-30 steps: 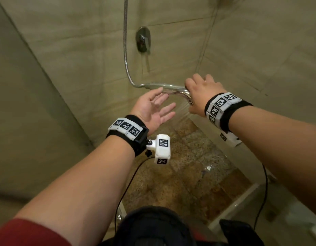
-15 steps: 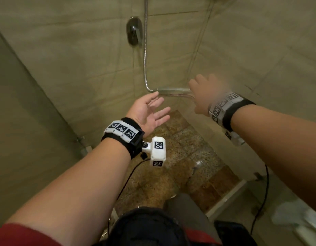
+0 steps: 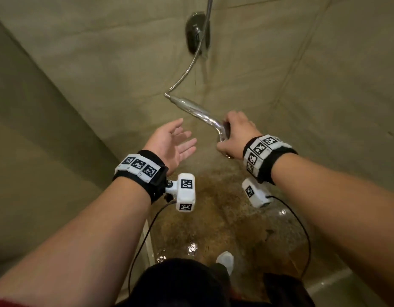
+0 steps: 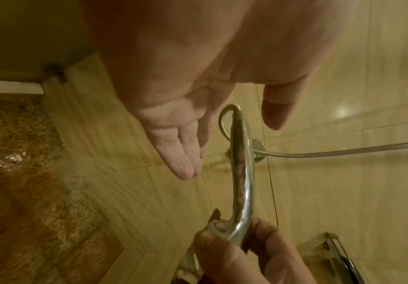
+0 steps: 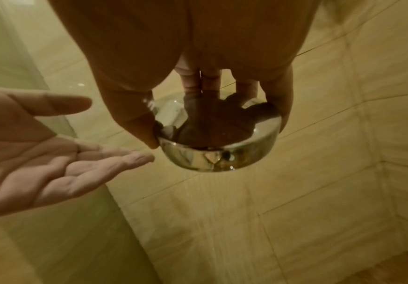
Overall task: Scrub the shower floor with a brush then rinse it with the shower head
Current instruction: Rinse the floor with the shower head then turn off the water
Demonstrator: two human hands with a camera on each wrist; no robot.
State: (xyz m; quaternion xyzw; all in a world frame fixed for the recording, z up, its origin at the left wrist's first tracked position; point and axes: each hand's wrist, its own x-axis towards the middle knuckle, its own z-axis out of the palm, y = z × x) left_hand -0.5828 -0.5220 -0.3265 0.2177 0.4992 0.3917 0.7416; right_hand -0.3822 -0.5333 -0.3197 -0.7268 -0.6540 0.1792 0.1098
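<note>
Over the shower floor [image 3: 224, 220], head view: right hand [image 3: 236, 134] now grips the shower head [image 3: 200, 111] lower than half a second ago, handle angled toward the wall; left hand [image 3: 171, 142] open, palm up, just beside it, holding nothing. Floor looks wet. Left wrist view: spray streaks slant onto the floor [image 4: 23, 173]. Right wrist view: fingers [image 5: 280, 107] curl round the chrome head [image 5: 219, 151]. Judgement: rinsing underway, aim shifting nearer. No brush in sight.
</note>
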